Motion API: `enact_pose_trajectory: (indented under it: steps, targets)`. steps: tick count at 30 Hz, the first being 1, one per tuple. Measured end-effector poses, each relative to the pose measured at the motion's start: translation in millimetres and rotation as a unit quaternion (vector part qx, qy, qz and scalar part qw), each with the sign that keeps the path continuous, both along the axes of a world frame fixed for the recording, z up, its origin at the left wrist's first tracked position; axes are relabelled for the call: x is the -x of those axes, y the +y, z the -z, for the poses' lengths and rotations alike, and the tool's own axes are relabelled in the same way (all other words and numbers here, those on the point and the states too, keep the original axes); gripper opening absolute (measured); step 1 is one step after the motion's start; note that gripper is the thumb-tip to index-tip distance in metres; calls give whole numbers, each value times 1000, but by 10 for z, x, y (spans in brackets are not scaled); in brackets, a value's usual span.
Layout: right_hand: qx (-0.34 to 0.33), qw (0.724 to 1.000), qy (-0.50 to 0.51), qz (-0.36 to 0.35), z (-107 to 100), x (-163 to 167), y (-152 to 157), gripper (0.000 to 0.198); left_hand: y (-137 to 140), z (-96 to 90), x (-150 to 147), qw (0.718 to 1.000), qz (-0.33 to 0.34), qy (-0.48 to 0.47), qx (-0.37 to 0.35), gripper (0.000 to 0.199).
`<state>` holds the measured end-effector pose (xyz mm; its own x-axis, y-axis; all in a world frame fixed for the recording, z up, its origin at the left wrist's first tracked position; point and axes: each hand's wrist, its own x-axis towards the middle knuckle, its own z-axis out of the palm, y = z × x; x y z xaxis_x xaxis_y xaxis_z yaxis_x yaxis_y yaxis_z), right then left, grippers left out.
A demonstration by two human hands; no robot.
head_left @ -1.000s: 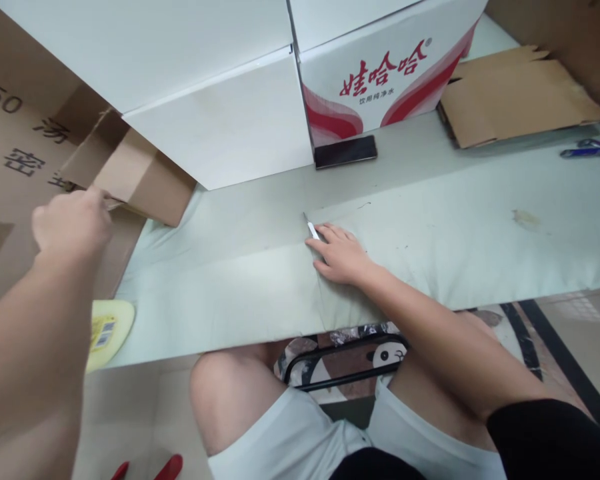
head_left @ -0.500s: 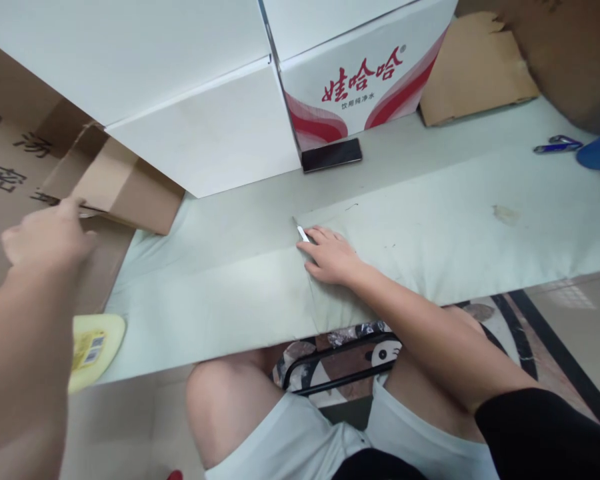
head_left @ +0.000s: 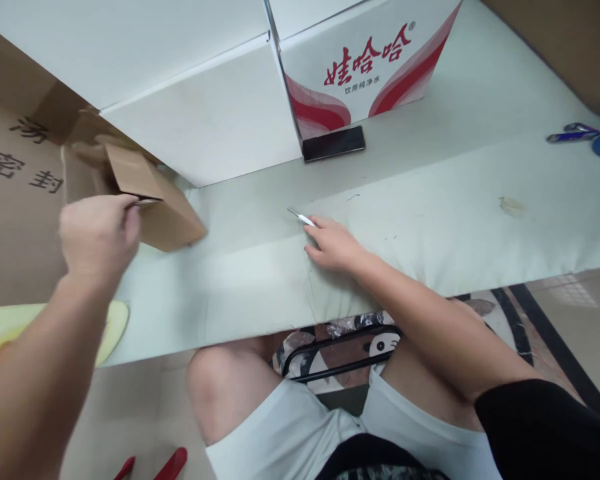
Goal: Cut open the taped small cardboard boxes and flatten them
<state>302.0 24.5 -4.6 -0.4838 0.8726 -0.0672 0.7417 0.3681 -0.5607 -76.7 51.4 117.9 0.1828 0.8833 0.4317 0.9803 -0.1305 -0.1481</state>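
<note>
My left hand [head_left: 100, 233] is closed in a pinch at the edge of a small brown cardboard box [head_left: 177, 217]. The box stands tilted on the cloth-covered table, its top flap [head_left: 133, 172] partly raised; the fingertips are partly hidden against it. On the table's middle rests my right hand [head_left: 334, 245], its fingers closed on a small white-handled tool [head_left: 307, 220]. A thin metal tip sticks out of the tool toward the left; its exact kind is too small to tell.
White cartons [head_left: 205, 120], one with red print [head_left: 365, 73], stand at the back. A black phone [head_left: 334, 143] lies before them. A blue-handled tool [head_left: 573, 133] is at the right. Large brown cardboard [head_left: 20, 193] stands left, above a pale yellow object [head_left: 115, 327].
My left hand has moved right, bringing the small box along. A flat cardboard piece at the back right has gone from view. My right hand stays nearly in place; its tool has turned leftward.
</note>
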Motion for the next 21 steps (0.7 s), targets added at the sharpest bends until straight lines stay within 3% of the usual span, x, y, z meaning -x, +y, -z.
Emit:
enact_pose_trajectory:
  steps: [2, 4, 6, 10, 14, 16, 19, 21]
  targets:
    - [1, 1000, 14, 25, 8, -3, 32, 46, -173, 115, -191, 996, 74, -10, -57, 30]
    - [-8, 997, 42, 58, 25, -9, 70, 51, -394, 191, -493, 974, 178, 4, -139, 22]
    - [-26, 989, 112, 97, 40, -19, 114, 54, -633, 217, -878, 950, 268, 6, -159, 26]
    - [-71, 945, 297, 116, -4, -88, 212, 50, -1034, 179, -1623, 930, 339, -74, -124, 29]
    - [-122, 908, 393, 74, -195, -255, 282, 58, -1221, 81, -1995, 897, 407, -162, -64, 25]
    - [-133, 901, 408, 63, -318, -349, 281, 61, -1212, 20, -2018, 883, 398, -239, -74, 30]
    - [-133, 907, 396, 52, -480, -430, 233, 65, -1036, -59, -1938, 871, 316, -345, -150, 34]
    - [-133, 916, 377, 38, -552, -424, 187, 69, -814, -98, -1879, 878, 256, -389, -113, 27]
